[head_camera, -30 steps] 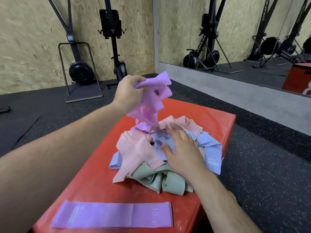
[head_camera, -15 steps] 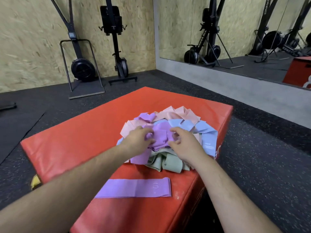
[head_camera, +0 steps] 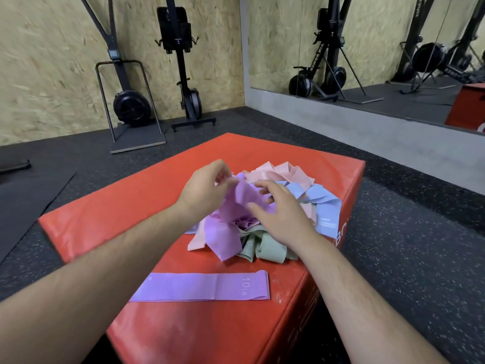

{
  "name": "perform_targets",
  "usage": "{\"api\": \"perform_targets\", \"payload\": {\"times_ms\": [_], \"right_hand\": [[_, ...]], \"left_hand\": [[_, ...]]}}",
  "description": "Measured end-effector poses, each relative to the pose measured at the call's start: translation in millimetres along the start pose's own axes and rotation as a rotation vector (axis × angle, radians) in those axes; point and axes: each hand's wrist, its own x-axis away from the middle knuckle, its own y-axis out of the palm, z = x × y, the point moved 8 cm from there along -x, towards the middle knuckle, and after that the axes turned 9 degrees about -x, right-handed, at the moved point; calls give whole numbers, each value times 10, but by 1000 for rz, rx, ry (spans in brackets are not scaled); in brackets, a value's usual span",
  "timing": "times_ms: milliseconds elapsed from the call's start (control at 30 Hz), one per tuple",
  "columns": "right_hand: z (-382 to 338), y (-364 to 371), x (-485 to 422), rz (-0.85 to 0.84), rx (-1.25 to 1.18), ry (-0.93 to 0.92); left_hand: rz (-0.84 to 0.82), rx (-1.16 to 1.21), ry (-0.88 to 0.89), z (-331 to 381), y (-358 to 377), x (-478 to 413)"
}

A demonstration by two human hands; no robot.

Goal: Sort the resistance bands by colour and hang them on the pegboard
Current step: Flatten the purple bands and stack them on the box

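Note:
A tangled pile of fabric resistance bands lies on a red padded box [head_camera: 110, 214]: pink bands [head_camera: 278, 173], blue bands [head_camera: 324, 203], sage green bands [head_camera: 270, 249] and purple ones. My left hand [head_camera: 204, 191] pinches the upper edge of a purple band [head_camera: 236, 203] and holds it up over the pile. My right hand [head_camera: 280, 210] has its thumb and fingers on the same purple band from the right. A second purple band [head_camera: 202, 286], marked 10 LB, lies flat near the box's front edge. No pegboard is in view.
Black rubber floor [head_camera: 409, 248] surrounds the box. Black exercise machines [head_camera: 131, 106] stand against the chipboard wall at the back left. A wall mirror [head_camera: 367, 43] runs along the right above a grey ledge.
My left hand came down from holding the purple bands high, then lifted one band slightly again. My right hand moved from pressing the pile to holding that band.

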Motion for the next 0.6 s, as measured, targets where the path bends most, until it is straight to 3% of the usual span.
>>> {"api": "perform_targets", "payload": {"times_ms": [200,467,600], "right_hand": [[-430,5,-203,88,-108,-55],[-1592,-271,-503,116,101,-248],[-2084,-348,-567,79,49,-193]], "left_hand": [[85,113,11,296,-551,-11],[231,265,-36,423,-1566,-7],[239,367,-60,518,-1885,123]]}}
